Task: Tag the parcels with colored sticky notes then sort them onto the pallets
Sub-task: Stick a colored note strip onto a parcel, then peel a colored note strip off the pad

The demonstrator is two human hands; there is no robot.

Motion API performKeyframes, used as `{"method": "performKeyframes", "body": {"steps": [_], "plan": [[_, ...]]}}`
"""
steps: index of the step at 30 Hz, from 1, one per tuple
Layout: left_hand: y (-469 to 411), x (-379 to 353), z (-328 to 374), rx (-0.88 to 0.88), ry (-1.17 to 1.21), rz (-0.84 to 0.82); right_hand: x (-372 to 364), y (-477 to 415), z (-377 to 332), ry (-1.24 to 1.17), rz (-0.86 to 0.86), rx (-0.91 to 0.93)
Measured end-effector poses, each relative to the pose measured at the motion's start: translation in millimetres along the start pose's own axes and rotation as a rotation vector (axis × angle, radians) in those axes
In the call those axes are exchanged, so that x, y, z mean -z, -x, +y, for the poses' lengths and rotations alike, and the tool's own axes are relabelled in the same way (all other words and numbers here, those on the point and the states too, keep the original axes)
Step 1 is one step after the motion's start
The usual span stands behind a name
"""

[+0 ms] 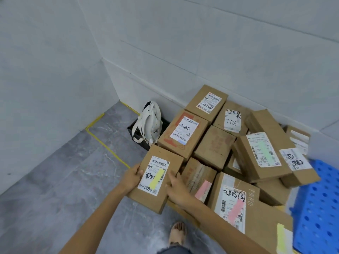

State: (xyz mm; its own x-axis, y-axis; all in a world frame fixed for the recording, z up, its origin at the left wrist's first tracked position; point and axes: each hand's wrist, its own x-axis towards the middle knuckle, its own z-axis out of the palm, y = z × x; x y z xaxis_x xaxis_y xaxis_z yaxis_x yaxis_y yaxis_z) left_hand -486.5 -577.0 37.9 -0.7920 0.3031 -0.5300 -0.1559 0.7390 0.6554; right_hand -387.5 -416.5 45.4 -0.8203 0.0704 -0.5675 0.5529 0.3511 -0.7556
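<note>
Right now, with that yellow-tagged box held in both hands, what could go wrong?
1. The left hand and right hand grip the yellow-tagged parcel only at its edges; a slip might drop it near the sandalled foot.
2. The green-tagged parcel lies tilted on the heap and could slide if neighbours get bumped.
3. The yellow note might peel off in handling.

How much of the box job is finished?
Done: the cardboard box with a green sticky note and the box with a pink sticky note are tagged. In hand: the left hand and right hand hold the cardboard box with a yellow sticky note. Left: the cardboard box marked 7786 shows no note, and colours sit mixed beside the blue plastic pallet.
</note>
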Motion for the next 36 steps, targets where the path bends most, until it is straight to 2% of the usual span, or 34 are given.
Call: {"method": "performKeyframes", "body": {"steps": [9,16,18,21,24,26,29,32,36], "plan": [[-7.8,9.1,-10.0,-0.132,-0.099,-0.107,3.6,5.6,6.4,-0.039,-0.038,-0.009],[-21.5,2.2,8.0,-0.079,-0.085,-0.05,16.7,-1.7,-5.1,-0.096,-0.021,-0.031],[-21.4,4.7,8.6,-0.079,-0.085,-0.077,17.7,-1.2,-3.5,-0.092,-0.011,-0.021],[-21.0,11.0,13.0,-0.092,-0.05,-0.115,30.2,-3.5,-2.7,-0.115,0.195,0.009],[-33.7,14.7,36.0,-0.149,-0.073,0.004,67.6,-10.0,-18.9,-0.256,0.453,-0.015],[-49.7,14.4,62.1,-0.23,-0.052,0.067,94.5,-25.9,-26.5,-0.297,0.523,-0.014],[-86.3,9.0,99.3,-0.268,-0.047,0.063,116.9,-59.0,-28.3,-0.363,0.503,-0.059],[-119.6,-4.3,119.3,-0.225,-0.098,-0.029,120.8,-80.9,-24.1,-0.43,0.435,-0.116],[-132.6,-12.2,125.6,-0.248,-0.067,0.024,115.4,-88.2,-27.1,-0.517,0.403,-0.175]]}}
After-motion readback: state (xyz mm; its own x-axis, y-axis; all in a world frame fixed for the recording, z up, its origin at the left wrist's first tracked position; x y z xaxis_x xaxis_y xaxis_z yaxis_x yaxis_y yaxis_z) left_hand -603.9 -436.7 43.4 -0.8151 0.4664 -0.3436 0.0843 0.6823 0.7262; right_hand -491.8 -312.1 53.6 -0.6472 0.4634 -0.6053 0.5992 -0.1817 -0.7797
